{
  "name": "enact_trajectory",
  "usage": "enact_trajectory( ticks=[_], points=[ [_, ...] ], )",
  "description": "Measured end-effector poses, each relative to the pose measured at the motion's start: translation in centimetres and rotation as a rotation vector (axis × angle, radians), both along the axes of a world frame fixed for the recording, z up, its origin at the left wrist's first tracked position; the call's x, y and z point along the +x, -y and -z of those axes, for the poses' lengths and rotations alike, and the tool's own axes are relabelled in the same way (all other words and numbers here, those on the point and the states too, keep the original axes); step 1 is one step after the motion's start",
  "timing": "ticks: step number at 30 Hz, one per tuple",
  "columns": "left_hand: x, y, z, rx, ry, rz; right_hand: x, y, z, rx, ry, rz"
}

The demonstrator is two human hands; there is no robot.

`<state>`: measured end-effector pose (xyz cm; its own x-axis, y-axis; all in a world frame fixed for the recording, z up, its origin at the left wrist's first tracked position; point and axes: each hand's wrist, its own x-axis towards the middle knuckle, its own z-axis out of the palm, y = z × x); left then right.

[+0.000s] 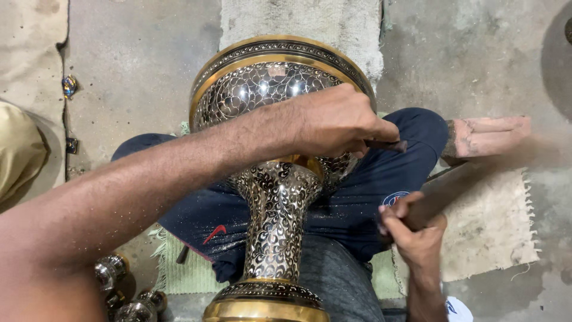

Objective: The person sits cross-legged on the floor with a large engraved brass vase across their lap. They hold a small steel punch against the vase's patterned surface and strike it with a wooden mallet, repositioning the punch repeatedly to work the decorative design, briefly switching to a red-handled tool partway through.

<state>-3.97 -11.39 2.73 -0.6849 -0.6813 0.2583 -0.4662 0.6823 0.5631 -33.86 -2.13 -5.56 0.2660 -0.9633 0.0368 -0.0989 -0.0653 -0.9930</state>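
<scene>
A large brass vase [276,203] with black and silver engraved scrollwork lies across my lap, its wide bowl pointing away from me. My left hand [336,122] rests over the bowl's side and pinches a small dark chisel [387,144] against the metal. My right hand [414,229] grips a wooden mallet handle [453,188], blurred by motion, whose pale block head [490,136] hangs just right of the chisel's end. My legs in dark blue trousers are crossed under the vase.
I sit on a green mat [190,274] and a beige cloth [494,232] on a rough concrete floor [137,65]. Several small shiny metal pieces [128,292] lie at lower left. A tan object [18,149] sits at the left edge.
</scene>
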Motion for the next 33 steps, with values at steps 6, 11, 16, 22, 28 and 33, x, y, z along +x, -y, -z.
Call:
enact_trajectory(
  ticks=[6,11,16,22,28,33],
  points=[
    [-0.1,0.1,0.0,-0.027,0.030,0.022,0.5,-0.2,0.1,0.029,-0.056,0.083],
    [-0.4,0.2,0.2,0.016,0.109,0.027,1.0,-0.2,0.2,0.039,0.203,0.101],
    [-0.3,0.3,0.3,0.022,0.113,0.054,1.4,-0.3,-0.3,0.015,-0.039,0.117],
    [-0.3,0.4,0.4,-0.033,0.063,0.077,1.8,-0.2,-0.6,0.012,-0.048,0.163],
    [-0.4,0.8,0.4,0.042,0.121,0.105,1.6,0.0,-0.4,-0.014,-0.038,0.168],
    [-0.3,0.8,0.2,0.051,0.113,0.113,1.4,-0.2,0.4,-0.089,-0.238,0.080]
  ],
)
